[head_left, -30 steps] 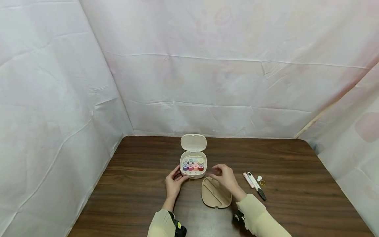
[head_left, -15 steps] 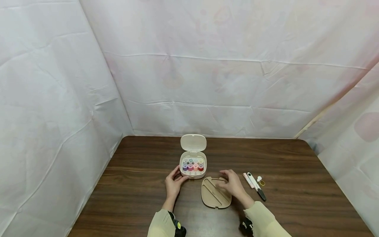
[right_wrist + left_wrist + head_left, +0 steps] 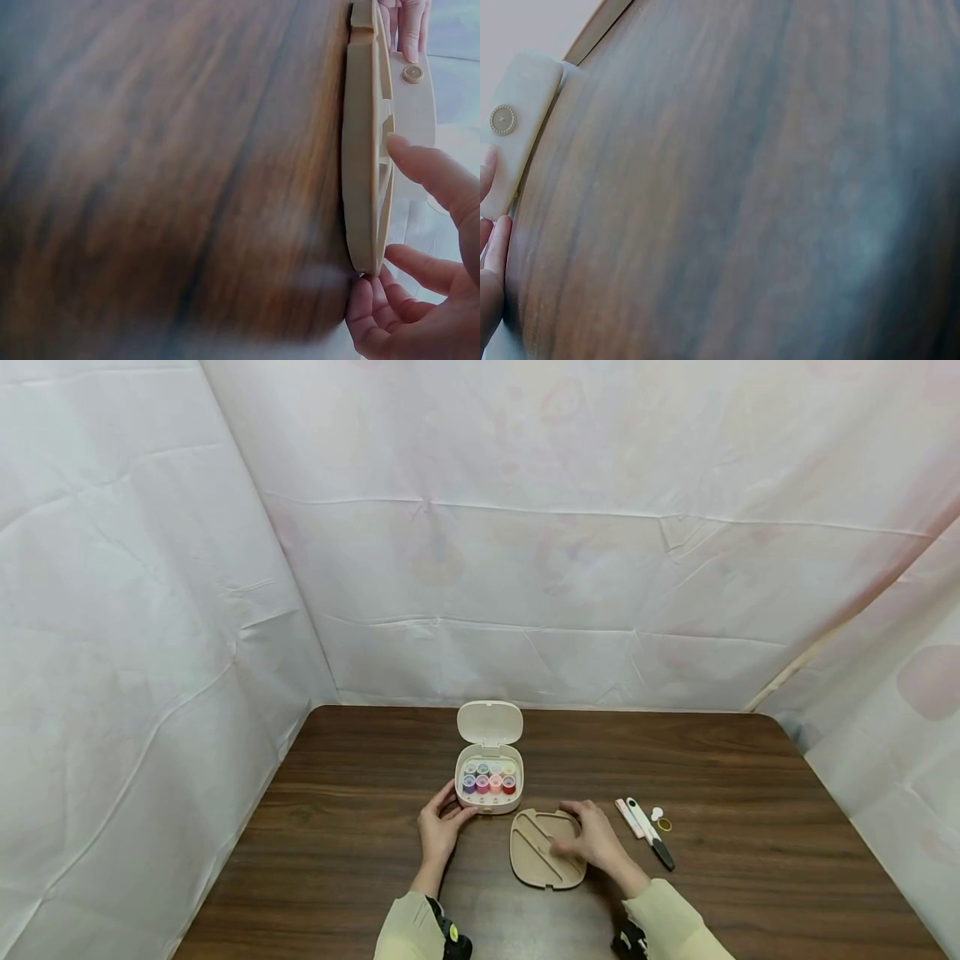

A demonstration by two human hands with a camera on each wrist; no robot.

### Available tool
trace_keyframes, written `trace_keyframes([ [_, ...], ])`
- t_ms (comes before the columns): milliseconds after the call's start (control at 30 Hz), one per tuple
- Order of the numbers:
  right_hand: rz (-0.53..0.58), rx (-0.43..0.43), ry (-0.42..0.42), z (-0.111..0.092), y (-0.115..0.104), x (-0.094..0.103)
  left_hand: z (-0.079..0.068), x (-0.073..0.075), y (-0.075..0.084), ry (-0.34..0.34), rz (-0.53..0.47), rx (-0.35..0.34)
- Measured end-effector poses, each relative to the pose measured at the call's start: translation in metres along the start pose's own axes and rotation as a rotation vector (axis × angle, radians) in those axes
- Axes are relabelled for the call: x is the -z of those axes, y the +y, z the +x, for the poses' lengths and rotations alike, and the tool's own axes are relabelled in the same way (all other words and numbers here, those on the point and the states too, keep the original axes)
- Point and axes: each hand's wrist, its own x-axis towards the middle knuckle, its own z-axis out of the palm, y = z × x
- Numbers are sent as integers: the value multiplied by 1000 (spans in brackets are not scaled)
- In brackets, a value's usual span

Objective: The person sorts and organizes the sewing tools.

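A cream sewing box (image 3: 489, 807) stands with its lid raised, several coloured thread spools (image 3: 489, 783) in rows inside. My left hand (image 3: 438, 828) holds its front left corner, thumb at the front and fingers along the side. In the left wrist view, the box front (image 3: 525, 127) shows a round button beside the fingertips. To the right and nearer lies a tan divided tray (image 3: 536, 864), flat on the table. My right hand (image 3: 596, 839) is at its right edge. The right wrist view shows the thumb (image 3: 427, 169) over the tray's inner ridges and the other fingers against its rim.
Right of the right hand lie a white tool with a black end (image 3: 651, 835), a pale pink and white strip (image 3: 628, 817), a small white piece (image 3: 657, 812) and a yellow ring (image 3: 664, 824). White sheets (image 3: 480, 568) hang behind the table.
My right hand has moved from the tray's far edge, near the box, rightward and nearer along the tray to its right edge. The left hand, box and tray have stayed in place.
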Motion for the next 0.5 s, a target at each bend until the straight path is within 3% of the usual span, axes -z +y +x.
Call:
trace_keyframes([
  [233, -11, -4, -9, -3, 0, -2, 0, 0, -2, -6, -2, -27],
  [500, -43, -6, -4, -3, -2, -2, -1, 0, 0, -1, -8, -4],
])
